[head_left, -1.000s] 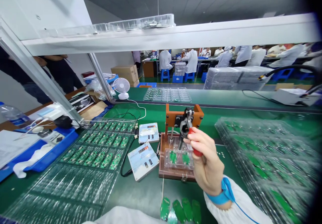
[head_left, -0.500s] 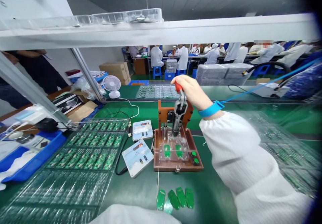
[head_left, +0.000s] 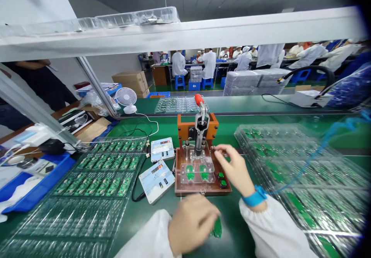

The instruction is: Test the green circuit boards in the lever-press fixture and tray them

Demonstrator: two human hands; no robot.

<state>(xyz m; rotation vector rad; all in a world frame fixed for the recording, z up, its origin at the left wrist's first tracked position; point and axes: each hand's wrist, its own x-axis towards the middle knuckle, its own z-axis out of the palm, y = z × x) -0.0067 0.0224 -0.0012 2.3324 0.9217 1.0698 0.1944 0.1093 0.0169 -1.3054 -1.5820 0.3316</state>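
Observation:
A wooden test fixture (head_left: 181, 190) stands on the bench with a toggle clamp (head_left: 199, 138), its red handle (head_left: 198, 99) pointing up. Under a clear plate (head_left: 197, 177) at its front, two green circuit boards (head_left: 204, 172) show. My right hand (head_left: 233, 169), a blue strap (head_left: 255, 197) round the wrist, is beside the fixture's right edge; its fingers are stretched out with nothing visible in them. Blurred by motion, my left hand (head_left: 193, 223) passes over the loose green boards (head_left: 217, 227) in front of the fixture and hides most of them. Its grip cannot be made out.
Two meter boxes (head_left: 157, 180) with red digits sit left of the fixture. Trays of boards lie on the left (head_left: 100, 184) and right (head_left: 278, 161). A small fan (head_left: 126, 96) stands behind. Overhead runs a white shelf (head_left: 203, 30). People in white (head_left: 209, 63) work in the background.
My right hand has let go of the red clamp handle and come down to the fixture's right side. My left hand has come into view over the loose boards.

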